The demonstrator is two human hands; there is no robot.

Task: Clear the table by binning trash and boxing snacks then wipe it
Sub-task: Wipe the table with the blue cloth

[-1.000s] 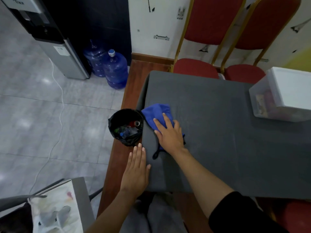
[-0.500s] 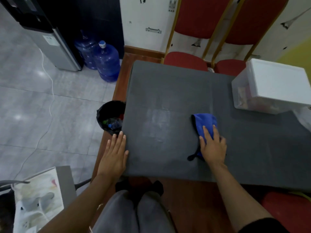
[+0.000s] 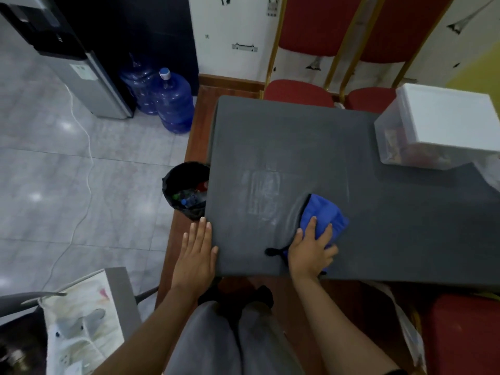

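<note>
Right hand (image 3: 311, 250) is flat on the blue cloth (image 3: 324, 217), palm down, fingers spread over its near half, pressing it onto the grey desk (image 3: 297, 142) rather than gripping it; the cloth sits near the desk's front edge, roughly mid-width, with a dark cord end poking out at its left beside the wrist; pale smeared streaks show on the desk surface just left of the cloth. Left hand (image 3: 196, 255) lies open and flat, fingers together, against the desk's near-left corner, holding nothing. The black bin (image 3: 184, 185) stands on the floor tucked against the desk's left edge, trash visible inside; the clear box (image 3: 405, 142) with a white lid sits at the desk's far right, snack packets dimly visible through its wall.
</note>
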